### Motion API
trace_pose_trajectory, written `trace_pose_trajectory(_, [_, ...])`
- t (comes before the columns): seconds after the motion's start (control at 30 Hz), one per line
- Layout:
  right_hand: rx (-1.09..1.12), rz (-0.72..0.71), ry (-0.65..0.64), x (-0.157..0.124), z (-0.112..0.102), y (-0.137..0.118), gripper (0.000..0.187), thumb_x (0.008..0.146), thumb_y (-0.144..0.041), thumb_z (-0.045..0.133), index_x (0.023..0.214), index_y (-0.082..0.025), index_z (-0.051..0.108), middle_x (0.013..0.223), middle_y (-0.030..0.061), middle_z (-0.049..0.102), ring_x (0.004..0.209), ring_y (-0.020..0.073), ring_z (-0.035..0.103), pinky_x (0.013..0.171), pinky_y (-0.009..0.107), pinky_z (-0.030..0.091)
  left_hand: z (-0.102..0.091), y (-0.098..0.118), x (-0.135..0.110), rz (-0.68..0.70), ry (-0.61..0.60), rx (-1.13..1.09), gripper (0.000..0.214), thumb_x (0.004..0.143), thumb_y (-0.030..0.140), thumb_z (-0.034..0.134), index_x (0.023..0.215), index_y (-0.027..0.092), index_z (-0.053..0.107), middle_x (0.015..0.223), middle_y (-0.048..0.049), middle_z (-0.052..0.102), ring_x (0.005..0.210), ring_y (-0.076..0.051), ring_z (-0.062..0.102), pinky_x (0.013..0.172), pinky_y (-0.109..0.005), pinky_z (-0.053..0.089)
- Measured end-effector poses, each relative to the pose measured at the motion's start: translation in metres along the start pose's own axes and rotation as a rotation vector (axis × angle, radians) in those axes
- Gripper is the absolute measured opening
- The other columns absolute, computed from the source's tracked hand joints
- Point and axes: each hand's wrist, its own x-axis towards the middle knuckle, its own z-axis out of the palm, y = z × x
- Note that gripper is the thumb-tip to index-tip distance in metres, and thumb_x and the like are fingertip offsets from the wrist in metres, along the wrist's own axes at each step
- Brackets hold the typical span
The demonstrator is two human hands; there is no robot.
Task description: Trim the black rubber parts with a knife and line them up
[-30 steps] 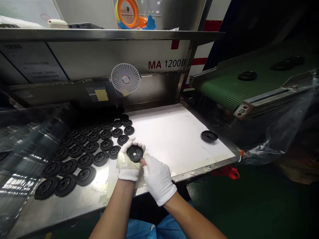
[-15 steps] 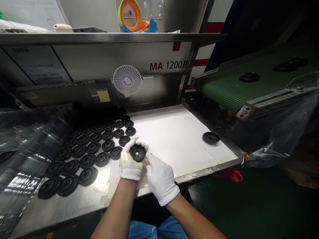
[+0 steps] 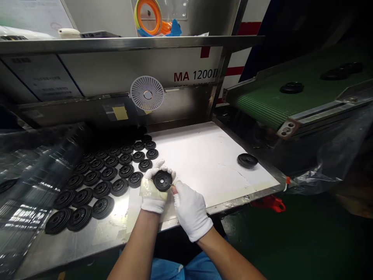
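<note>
Black moulded disc [image 3: 162, 181] is held face-up and slightly tilted, just above the near edge of a white sheet [image 3: 204, 163]; its centre bore and concentric ribs are left exposed. Left hand [image 3: 152, 195], in a white cotton glove partly covered by translucent tape, is cupped narrowly under the disc, with the fingers curled round the far rim; right hand [image 3: 191, 212], also gloved, is narrowly closed, with its fingertips at the lower right rim, though whether weight is borne by it cannot be told. Contact is best confined to the rim, so that the ribbed face remains unobstructed; a level, steady hold is advised, clear of neighbouring parts.

Rows of similar discs [image 3: 108, 174] are laid out on the stainless steel table [image 3: 72, 243], to the left of the hands; a single disc [image 3: 247, 160] lies on the sheet, well apart on the right. Green belt conveyor [image 3: 262, 103] is seen at upper right, carrying further discs [image 3: 291, 87]. Clear plastic film [image 3: 35, 186] lies along the left side of the table; white fan [image 3: 147, 93] is mounted ahead. "MA 1200" can be read on the machine panel [image 3: 194, 76], with the following characters unclear; the smaller print on the notice [image 3: 40, 74] is illegible.
</note>
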Motion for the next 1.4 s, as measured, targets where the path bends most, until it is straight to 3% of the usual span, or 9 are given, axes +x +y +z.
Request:
trace_pose_trajectory(0.4, [0.007, -0.001, -0.023, -0.004, 0.002, -0.01, 0.022, 0.094, -0.03, 0.04, 0.08, -0.023, 0.055, 0.074, -0.0028, 0.063, 0.064, 0.0133, 0.057, 0.056, 0.027, 0.025, 0.005, -0.011, 0.002, 0.16, 0.052, -0.044, 0.015, 0.075, 0.011, 0.059, 0.088, 0.019, 0.06, 0.066, 0.0032, 0.057, 0.064, -0.01, 0.056, 0.076, -0.03, 0.051])
trace_pose_trajectory(0.6, [0.028, -0.007, -0.009, -0.006, 0.0, -0.006, 0.023, 0.096, -0.031, 0.037, 0.082, -0.023, 0.054, 0.075, -0.0021, 0.063, 0.065, 0.0139, 0.057, 0.058, 0.027, 0.026, 0.006, -0.006, -0.005, -0.013, 0.01, 0.042, 0.027, 0.074, 0.019, 0.057, 0.1, 0.014, 0.062, 0.093, -0.0116, 0.064, 0.085, -0.024, 0.062, 0.074, -0.044, 0.053])
trace_pose_trajectory(0.77, [0.025, 0.021, 0.029, -0.005, -0.003, -0.002, 0.021, 0.095, -0.03, 0.037, 0.086, -0.023, 0.054, 0.077, -0.001, 0.063, 0.065, 0.0144, 0.056, 0.058, 0.027, 0.026, 0.003, -0.003, -0.006, 0.005, 0.013, 0.003, 0.023, 0.07, 0.016, 0.053, 0.09, 0.012, 0.063, 0.072, -0.0056, 0.057, 0.069, -0.016, 0.058, 0.068, -0.036, 0.053])
trace_pose_trajectory(1.0, [0.117, 0.017, 0.006, -0.011, -0.002, -0.004, 0.023, 0.094, -0.03, 0.04, 0.078, -0.022, 0.054, 0.069, -0.002, 0.06, 0.059, 0.0128, 0.052, 0.055, 0.027, 0.025, 0.009, -0.008, -0.004, 0.048, 0.064, 0.011, 0.018, 0.071, 0.017, 0.054, 0.086, 0.013, 0.063, 0.071, -0.0045, 0.057, 0.069, -0.016, 0.058, 0.071, -0.036, 0.053])
trace_pose_trajectory(1.1, [0.291, 0.074, 0.012, -0.009, -0.006, 0.001, 0.029, 0.096, -0.032, 0.035, 0.077, -0.021, 0.053, 0.067, -0.0014, 0.057, 0.057, 0.0116, 0.048, 0.055, 0.024, 0.028, 0.012, -0.009, -0.003, 0.064, 0.062, 0.023, 0.017, 0.071, 0.016, 0.054, 0.085, 0.014, 0.063, 0.074, -0.0051, 0.059, 0.073, -0.017, 0.06, 0.077, -0.04, 0.053])
trace_pose_trajectory(1.27, [0.803, 0.231, 0.033, -0.006, -0.019, 0.016, 0.032, 0.096, -0.039, 0.035, 0.074, -0.02, 0.05, 0.065, -0.0025, 0.049, 0.06, 0.0115, 0.045, 0.057, 0.022, 0.035, 0.016, -0.01, 0.0, 0.058, 0.076, 0.027, 0.018, 0.072, 0.014, 0.054, 0.088, 0.013, 0.063, 0.08, -0.0071, 0.062, 0.084, -0.021, 0.062, 0.087, -0.049, 0.05])
trace_pose_trajectory(1.4, [1.234, 0.379, 0.013, -0.009, -0.029, 0.029, 0.034, 0.094, -0.046, 0.039, 0.083, -0.019, 0.056, 0.06, -0.0048, 0.041, 0.053, 0.0087, 0.039, 0.05, 0.019, 0.035, 0.019, -0.012, 0.002, 0.046, 0.179, 0.042, 0.025, 0.071, 0.01, 0.054, 0.095, 0.012, 0.062, 0.091, -0.0115, 0.065, 0.094, -0.026, 0.062, 0.088, -0.052, 0.049])
